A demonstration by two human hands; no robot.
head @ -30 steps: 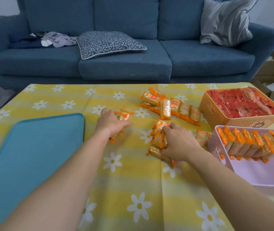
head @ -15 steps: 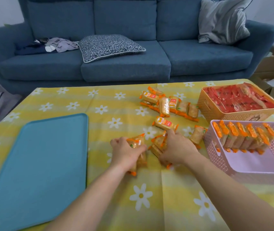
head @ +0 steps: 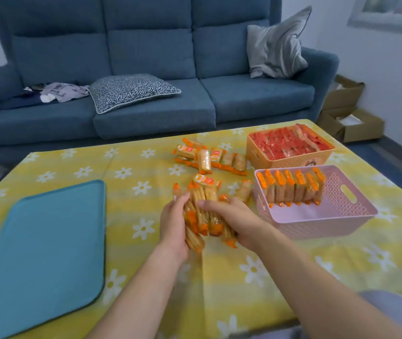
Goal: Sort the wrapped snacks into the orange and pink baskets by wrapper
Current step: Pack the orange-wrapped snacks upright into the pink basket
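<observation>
From the head camera, both hands met over the middle of the tabletop, which wore a yellow cloth printed with white daisies. The left hand and the right hand pressed a bundle of orange-wrapped snacks between them, fingers curled round its sides and clamped on the wrappers. The bundle stood roughly on end (how many packets it held could not be counted).

Just right of the hands sat the pink basket, with a row of orange-wrapped packets standing upright along its far wall. Beyond it, touching or nearly so, was the orange basket, filled with red-wrapped snacks.

A loose pile of orange-wrapped packets lay on the cloth left of the orange basket. One single packet lay just beyond the bundle, and another rested beside the pink basket's left wall.

A teal tray lay flat at the near left, well apart from the snacks. Behind the tabletop stood a blue sofa with a patterned cushion and a grey cushion; cardboard boxes sat on the floor to its right.
</observation>
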